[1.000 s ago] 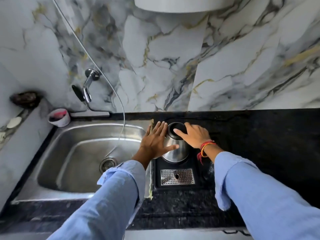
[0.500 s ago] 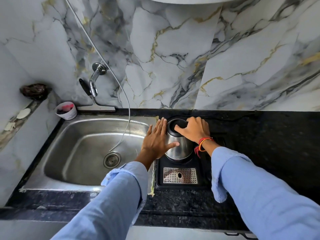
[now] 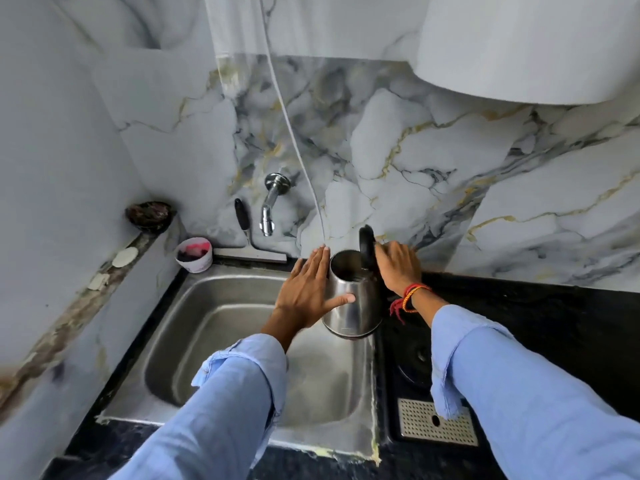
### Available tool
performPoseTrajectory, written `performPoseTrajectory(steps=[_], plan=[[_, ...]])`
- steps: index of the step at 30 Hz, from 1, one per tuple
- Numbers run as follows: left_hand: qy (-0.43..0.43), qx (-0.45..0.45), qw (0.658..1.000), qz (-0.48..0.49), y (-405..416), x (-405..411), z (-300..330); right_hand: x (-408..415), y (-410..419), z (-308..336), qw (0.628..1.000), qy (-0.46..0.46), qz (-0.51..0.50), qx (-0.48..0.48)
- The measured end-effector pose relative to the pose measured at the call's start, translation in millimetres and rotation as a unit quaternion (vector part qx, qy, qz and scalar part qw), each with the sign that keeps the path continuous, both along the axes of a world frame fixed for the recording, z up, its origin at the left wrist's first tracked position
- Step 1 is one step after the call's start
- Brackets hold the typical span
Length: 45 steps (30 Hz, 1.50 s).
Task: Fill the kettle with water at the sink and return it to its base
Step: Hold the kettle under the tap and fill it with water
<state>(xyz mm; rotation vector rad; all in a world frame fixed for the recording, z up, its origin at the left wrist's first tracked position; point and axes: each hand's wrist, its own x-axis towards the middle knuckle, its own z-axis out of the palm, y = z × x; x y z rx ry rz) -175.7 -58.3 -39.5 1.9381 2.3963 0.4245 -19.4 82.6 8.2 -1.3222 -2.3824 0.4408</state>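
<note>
A steel kettle (image 3: 351, 299) with its black lid (image 3: 367, 249) flipped up hangs in the air over the right edge of the steel sink (image 3: 194, 341), tilted slightly. My right hand (image 3: 398, 268) grips its handle at the back right; the handle itself is hidden by the hand. My left hand (image 3: 306, 292) lies flat against the kettle's left side, thumb across the front. The black base (image 3: 415, 355) with a metal drip grille (image 3: 438, 426) sits bare on the dark counter to the right of the sink. A chrome tap (image 3: 272, 202) juts from the marble wall behind the sink.
A squeegee (image 3: 247, 237) leans on the wall by the tap, next to a small white cup (image 3: 194, 258). A thin white cord (image 3: 294, 133) hangs down the wall toward the kettle. A white rounded appliance (image 3: 519, 46) hangs above at the right. A dark bowl (image 3: 149, 216) sits on the left ledge.
The kettle has left its base and moved up and left over the sink's edge. Its lid, shut before, now stands open. Both hands moved with it.
</note>
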Motion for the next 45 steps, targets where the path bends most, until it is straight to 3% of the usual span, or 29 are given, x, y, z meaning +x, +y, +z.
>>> performPoseTrajectory(steps=[3, 6, 10, 14, 20, 26, 31, 37, 41, 45], plan=[[-0.012, -0.018, 1.000, 0.005, -13.4, -51.2, -10.0, -49.0, -9.0, -15.0, 0.998, -0.055, 0.000, -0.026], [-0.033, -0.042, 0.999, 0.007, -26.1, -104.1, -25.2, -101.8, -21.8, -33.5, 0.994, -0.052, -0.028, -0.091], [-0.073, -0.081, 0.994, 0.026, -34.2, -151.2, -35.6, -151.1, -40.3, -50.6, 0.988, 0.021, -0.050, -0.143], [-0.203, -0.042, 0.972, 0.111, -14.2, -182.7, -26.3, -191.0, -50.6, -59.6, 0.975, 0.094, -0.080, -0.185], [-0.117, 0.012, 0.983, 0.142, 35.0, -196.1, -2.5, -215.0, -44.3, -69.5, 0.970, 0.131, -0.094, -0.179], [-0.093, 0.011, 0.966, 0.242, 55.7, -187.3, 2.7, -220.4, -34.6, -71.2, 0.964, 0.157, -0.117, -0.180], [-0.065, 0.013, 0.983, 0.174, 61.0, -194.7, 2.4, -221.0, -31.6, -73.2, 0.961, 0.177, -0.114, -0.182], [-0.167, -0.053, 0.984, 0.015, 56.3, -229.2, 1.0, -218.2, -24.1, -79.8, 0.964, 0.167, -0.101, -0.180], [-0.154, -0.097, 0.983, -0.018, 56.6, -237.9, 0.4, -214.1, -26.0, -75.9, 0.970, 0.158, -0.087, -0.163], [-0.166, -0.043, 0.985, -0.019, 37.5, -235.4, -7.1, -212.9, -28.4, -71.1, 0.970, 0.173, -0.085, -0.152]])
